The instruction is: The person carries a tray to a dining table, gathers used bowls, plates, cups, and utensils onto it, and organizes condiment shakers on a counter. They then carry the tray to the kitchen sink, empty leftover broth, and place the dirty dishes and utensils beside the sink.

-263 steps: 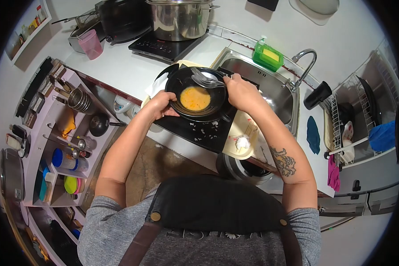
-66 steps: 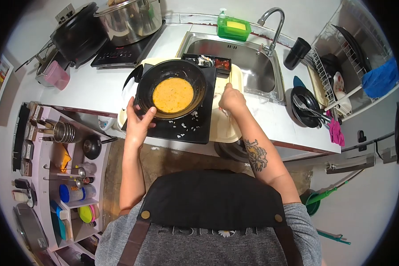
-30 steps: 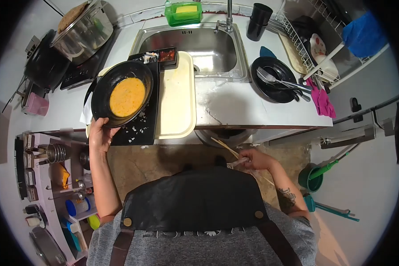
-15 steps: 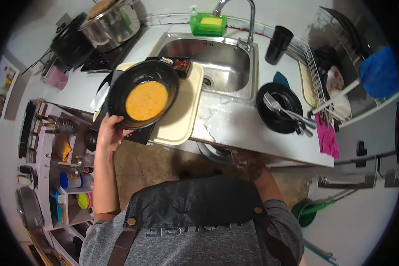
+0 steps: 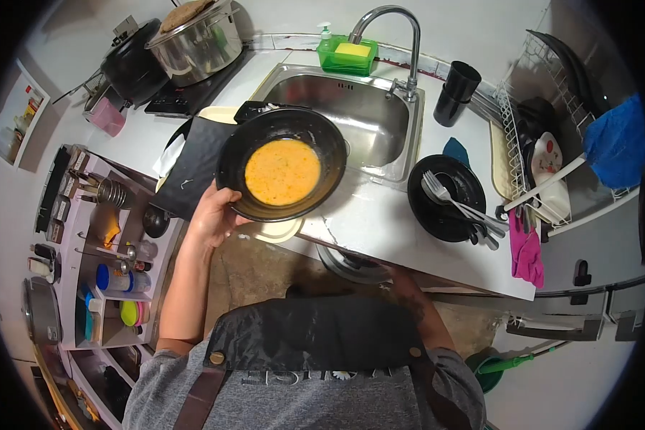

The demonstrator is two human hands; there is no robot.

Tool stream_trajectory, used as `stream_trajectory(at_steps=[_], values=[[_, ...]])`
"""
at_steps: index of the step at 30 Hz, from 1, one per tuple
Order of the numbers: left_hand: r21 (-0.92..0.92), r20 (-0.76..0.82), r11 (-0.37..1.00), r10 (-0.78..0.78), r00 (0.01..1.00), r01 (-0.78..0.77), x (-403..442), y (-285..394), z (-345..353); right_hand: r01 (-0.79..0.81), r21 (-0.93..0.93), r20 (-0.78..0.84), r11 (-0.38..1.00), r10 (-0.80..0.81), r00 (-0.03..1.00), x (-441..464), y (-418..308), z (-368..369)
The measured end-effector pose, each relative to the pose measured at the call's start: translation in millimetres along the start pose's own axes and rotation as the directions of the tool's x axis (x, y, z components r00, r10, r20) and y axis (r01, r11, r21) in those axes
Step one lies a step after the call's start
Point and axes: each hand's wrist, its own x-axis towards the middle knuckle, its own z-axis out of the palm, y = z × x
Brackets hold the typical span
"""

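My left hand (image 5: 218,215) grips the near left rim of a black bowl (image 5: 330,140). Orange, soup-like liquid (image 5: 283,172) lies in the bowl's bottom. The bowl is held above the counter, over part of a cream tray (image 5: 279,231) and close to the sink's left side. Beneath and to the left of it is a flat black board or tray (image 5: 193,168). My right hand (image 5: 401,278) is low by the counter's front edge, near a round metal lid or bin (image 5: 355,269); its fingers are hidden.
The steel sink (image 5: 416,122) has a curved faucet (image 5: 417,50). Right of it are a black bowl (image 5: 423,215) with forks (image 5: 437,188), black cups (image 5: 457,93) and a dish rack (image 5: 512,132). A large pot (image 5: 197,50) stands at the back left. A green sponge holder (image 5: 344,63) sits behind the sink.
My left hand has carried the bowl rightward, from over the tray toward the sink. The view has shifted slightly. My right hand stays low by the counter edge.
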Motion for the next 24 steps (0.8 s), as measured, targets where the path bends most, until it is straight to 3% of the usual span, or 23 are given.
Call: stream_trajectory(at_steps=[4, 8, 10, 11, 12, 14, 15, 16, 17, 18, 19, 20, 22, 24], values=[[-0.025, 0.082, 0.997, -0.067, 0.994, 0.069, 2, -10, 10, 0.124, 0.111, 0.122, 0.986, -0.137, 0.983, -3, -27, -3], [0.006, 0.106, 0.997, -0.079, 0.991, 0.079, -13, -18, 26, 0.129, 0.287, 0.156, 0.949, -0.180, 0.971, -52, -54, -9], [-0.017, 0.116, 0.996, -0.089, 0.989, 0.091, -22, -25, 26, 0.229, 0.267, -0.092, 0.936, -0.212, 0.973, -76, -78, -23], [-0.059, 0.159, 0.991, -0.109, 0.981, 0.120, -27, -28, 25, 0.220, 0.533, -0.206, 0.817, -0.127, 0.970, -87, -85, -23], [-0.060, 0.161, 0.989, -0.123, 0.979, 0.134, -33, -28, 27, 0.207, 0.539, -0.201, 0.816, -0.114, 0.973, -96, -91, -25], [-0.036, 0.188, 0.986, -0.153, 0.970, 0.162, -48, -30, 30, 0.391, 0.719, -0.430, 0.574, -0.074, 0.900, -112, -106, -29], [-0.005, 0.217, 0.984, -0.174, 0.960, 0.179, -52, -36, 23, 0.386, 0.724, -0.433, 0.571, -0.059, 0.899, -124, -120, -29], [0.001, 0.228, 0.981, -0.188, 0.955, 0.193, -56, -43, 17, 0.567, 0.545, -0.674, 0.617, -0.079, 0.734, -136, -138, -28], [0.038, 0.262, 0.979, -0.202, 0.944, 0.199, -60, -48, 11, 0.684, 0.316, -0.855, 0.657, -0.116, 0.506, -143, -148, -22], [0.075, 0.297, 0.976, -0.217, 0.930, 0.204, -65, -52, 7, 0.678, 0.318, -0.860, 0.663, -0.098, 0.500, -149, -147, -14], [0.071, 0.240, 0.972, -0.234, 0.942, 0.223, -74, -52, 14, 0.625, 0.029, -0.878, 0.780, -0.279, 0.389, -155, -143, -7], [0.129, 0.293, 0.966, -0.254, 0.922, 0.225, -76, -58, 3, 0.516, -0.267, -0.829, 0.814, -0.467, 0.308, -160, -142, 1], [0.196, 0.356, 0.954, -0.286, 0.890, 0.228, -82, -71, -12, 0.463, -0.294, -0.836, 0.836, -0.460, 0.300, -170, -154, 21], [0.225, 0.385, 0.946, -0.306, 0.871, 0.233, -90, -83, -20, 0.370, -0.385, -0.774, 0.845, -0.514, 0.370, -177, -155, 41]])
